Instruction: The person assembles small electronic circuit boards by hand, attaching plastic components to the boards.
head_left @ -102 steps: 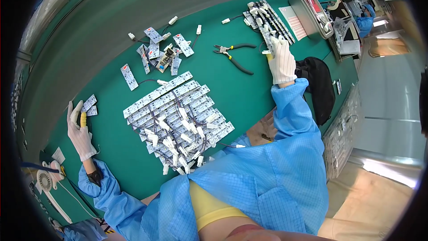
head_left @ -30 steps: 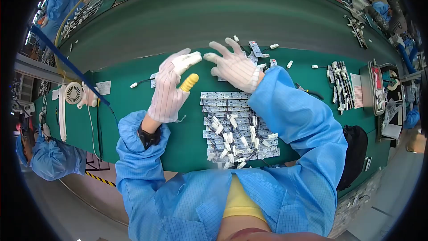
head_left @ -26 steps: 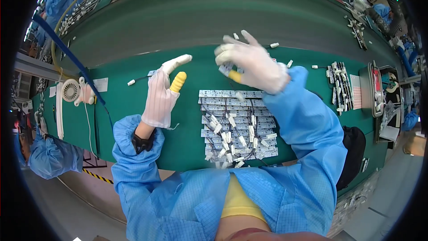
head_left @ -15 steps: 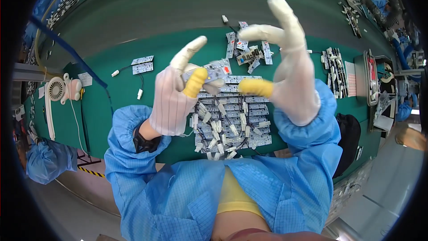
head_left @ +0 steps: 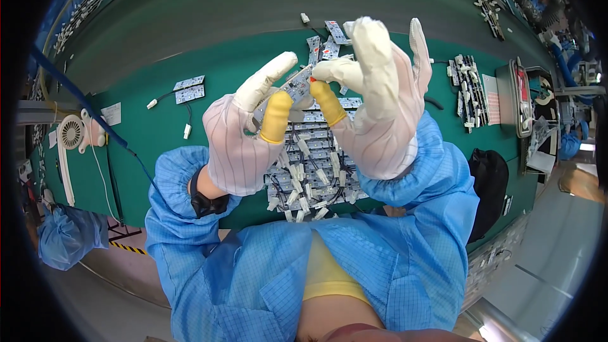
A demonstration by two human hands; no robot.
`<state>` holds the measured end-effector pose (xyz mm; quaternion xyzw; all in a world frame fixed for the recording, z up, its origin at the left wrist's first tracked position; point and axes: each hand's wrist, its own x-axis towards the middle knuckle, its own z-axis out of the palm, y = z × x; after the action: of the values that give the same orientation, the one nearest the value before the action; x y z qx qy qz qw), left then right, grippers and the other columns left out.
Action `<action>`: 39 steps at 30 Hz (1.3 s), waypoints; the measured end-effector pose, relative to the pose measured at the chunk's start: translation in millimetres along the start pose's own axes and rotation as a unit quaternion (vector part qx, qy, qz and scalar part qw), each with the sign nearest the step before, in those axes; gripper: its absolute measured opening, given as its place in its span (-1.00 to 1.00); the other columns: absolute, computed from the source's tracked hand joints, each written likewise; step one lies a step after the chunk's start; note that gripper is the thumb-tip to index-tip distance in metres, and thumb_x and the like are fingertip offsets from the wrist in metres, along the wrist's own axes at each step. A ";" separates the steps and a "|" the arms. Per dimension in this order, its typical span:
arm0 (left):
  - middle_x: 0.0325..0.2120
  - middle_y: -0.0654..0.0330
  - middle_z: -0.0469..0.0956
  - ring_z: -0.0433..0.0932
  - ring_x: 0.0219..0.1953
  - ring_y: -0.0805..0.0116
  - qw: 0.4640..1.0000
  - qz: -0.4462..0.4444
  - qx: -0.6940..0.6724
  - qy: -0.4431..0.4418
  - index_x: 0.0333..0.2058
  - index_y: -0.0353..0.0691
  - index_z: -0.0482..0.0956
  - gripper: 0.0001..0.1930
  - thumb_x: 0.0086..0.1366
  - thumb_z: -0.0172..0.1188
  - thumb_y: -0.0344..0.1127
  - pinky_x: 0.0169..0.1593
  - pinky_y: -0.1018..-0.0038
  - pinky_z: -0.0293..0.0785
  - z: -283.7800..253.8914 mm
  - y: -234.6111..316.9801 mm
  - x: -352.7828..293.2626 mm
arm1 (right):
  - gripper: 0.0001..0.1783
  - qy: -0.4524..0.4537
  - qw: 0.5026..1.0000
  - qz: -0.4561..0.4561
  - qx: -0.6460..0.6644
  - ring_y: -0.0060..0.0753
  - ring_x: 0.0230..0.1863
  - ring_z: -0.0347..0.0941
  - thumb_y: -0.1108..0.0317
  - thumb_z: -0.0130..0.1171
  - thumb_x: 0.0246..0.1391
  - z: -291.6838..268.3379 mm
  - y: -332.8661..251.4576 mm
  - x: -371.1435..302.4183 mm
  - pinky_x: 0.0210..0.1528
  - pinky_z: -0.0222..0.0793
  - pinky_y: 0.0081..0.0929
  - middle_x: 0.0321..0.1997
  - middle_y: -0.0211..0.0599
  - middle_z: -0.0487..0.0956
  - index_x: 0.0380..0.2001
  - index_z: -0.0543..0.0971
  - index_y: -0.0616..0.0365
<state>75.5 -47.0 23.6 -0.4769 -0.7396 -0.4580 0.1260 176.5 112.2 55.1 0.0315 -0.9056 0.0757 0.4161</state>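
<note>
So it looks like a two-handed working step, with the left hand (head_left: pixel 237 142) pinching a small circuit board (head_left: pixel 297 87) above the wired board rows (head_left: pixel 310 135), the right hand (head_left: pixel 386 107) nipping its red-marked end, and the next move probably calls for steady fingers.

No text is legible (print on the red-marked sheet (head_left: pixel 490 100) blurs).

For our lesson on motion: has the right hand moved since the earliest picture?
Yes: the right hand has moved left, away from the bundle of circuit strips.
</note>
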 end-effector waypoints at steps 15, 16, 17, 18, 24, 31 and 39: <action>-0.21 0.07 0.61 0.58 -0.28 0.49 0.979 -0.080 -0.170 -0.074 0.03 -0.38 0.48 -0.68 0.34 0.07 -0.38 -0.21 0.61 0.47 19.0 15.6 15.9 | -0.39 0.077 0.986 0.115 0.095 -0.39 -0.30 0.51 0.33 0.27 -0.16 -7.3 11.4 -16.8 0.26 0.02 0.21 -0.28 -0.51 0.58 0.05 0.43 0.13; -0.23 0.08 0.63 0.59 -0.33 0.47 0.977 -0.092 -0.179 -0.066 0.02 -0.38 0.48 -0.68 0.36 0.05 -0.35 -0.20 0.60 0.46 23.6 18.9 16.6 | -0.37 0.122 0.982 0.104 0.102 -0.40 -0.31 0.50 0.38 0.31 -0.21 -4.9 18.9 -16.7 0.25 0.08 0.12 -0.34 -0.56 0.53 0.03 0.41 0.23; -0.23 0.08 0.63 0.59 -0.33 0.47 0.976 -0.089 -0.183 -0.071 0.02 -0.38 0.48 -0.68 0.36 0.05 -0.35 -0.20 0.60 0.46 24.4 18.9 18.1 | -0.37 0.123 0.982 0.108 0.096 -0.40 -0.31 0.50 0.38 0.31 -0.21 -11.5 24.7 -18.5 0.25 0.08 0.12 -0.34 -0.56 0.53 0.03 0.41 0.23; -0.23 0.08 0.62 0.60 -0.32 0.44 0.971 -0.119 -0.179 -0.105 0.02 -0.38 0.48 -0.68 0.36 0.04 -0.35 -0.19 0.60 0.47 23.1 18.1 20.1 | -0.47 0.093 0.976 0.138 0.138 -0.41 -0.25 0.52 0.41 0.35 -0.21 -22.9 29.8 -19.6 0.19 0.19 -0.03 -0.13 -0.37 0.48 -0.07 0.48 0.19; -0.22 0.09 0.63 0.62 -0.32 0.41 0.953 -0.186 -0.205 -0.126 0.04 -0.33 0.47 -0.67 0.34 0.05 -0.35 -0.22 0.57 0.48 16.3 14.2 16.3 | -0.61 -0.116 0.969 0.133 -0.175 -0.11 0.14 0.37 0.62 0.15 -0.22 -101.3 237.0 -65.6 0.19 0.29 -0.33 -0.23 -0.29 0.64 -0.24 0.63 0.04; -0.39 0.05 0.64 0.62 -0.35 0.41 0.949 -0.224 -0.194 -0.106 0.08 -0.31 0.43 -0.64 0.32 -0.10 -0.50 -0.21 0.57 0.50 0.4 -8.5 5.1 | -0.40 -0.175 0.728 0.590 -0.302 -0.16 0.07 0.46 0.14 0.40 -0.19 -150.1 396.2 -219.0 0.12 0.34 -0.34 0.02 0.00 0.54 -0.05 0.56 0.19; -0.29 0.05 0.61 0.61 -0.31 0.41 0.947 -0.224 -0.200 -0.111 0.07 -0.35 0.42 -0.66 0.35 -0.07 -0.45 -0.19 0.56 0.50 1.3 -9.6 0.0 | -0.50 -0.128 0.668 0.649 -0.342 -0.11 0.00 0.51 0.13 0.34 -0.11 -130.5 397.4 -221.9 0.04 0.41 -0.36 -0.06 -0.02 0.57 -0.11 0.57 0.19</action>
<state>68.0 -47.2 17.5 -0.3620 -0.7301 -0.5570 -0.1602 371.1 524.2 -73.5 -0.6990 -0.7044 0.0070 0.1232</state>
